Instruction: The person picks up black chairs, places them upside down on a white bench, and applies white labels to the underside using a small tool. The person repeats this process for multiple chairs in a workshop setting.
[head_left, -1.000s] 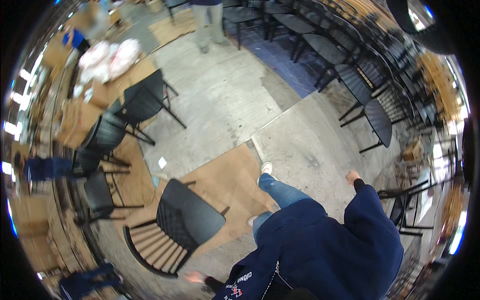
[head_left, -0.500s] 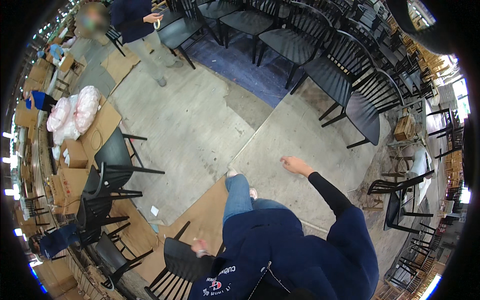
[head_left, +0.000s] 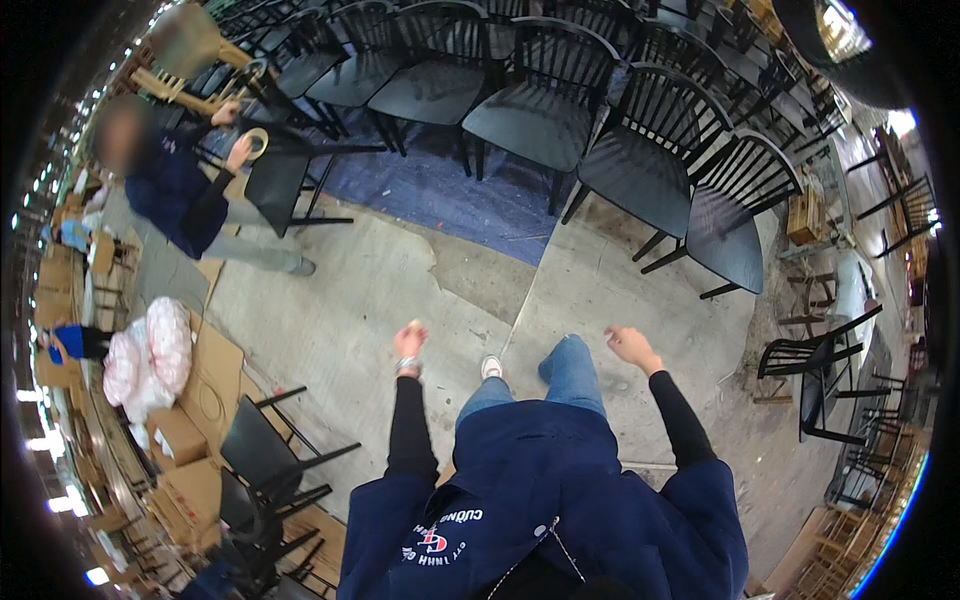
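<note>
My left hand (head_left: 409, 342) is in front of me over the concrete floor, its fingers curled closed. A small pale spot shows at its fingertips; I cannot make out whether it is a held thing. My right hand (head_left: 632, 347) hangs out to the right, fingers loosely bent and partly apart, with nothing seen in it. Neither hand touches a chair. Nearest ahead on the right is a black spindle-back chair (head_left: 722, 246), at the end of a row of similar chairs, including another black chair (head_left: 640, 175).
At far left, a co-worker (head_left: 180, 195) holds a roll of tape (head_left: 257, 143) beside a tilted black chair (head_left: 277, 185). Wrapped pinkish bundles (head_left: 168, 345), a cardboard box (head_left: 176, 436) and more black chairs (head_left: 262, 440) line the left. A blue sheet (head_left: 440, 205) lies under the row.
I have stepped forward and turned left. My left hand has swung up in front from beside a chair. The co-worker now bends by a chair with both hands raised, the tape roll in one.
</note>
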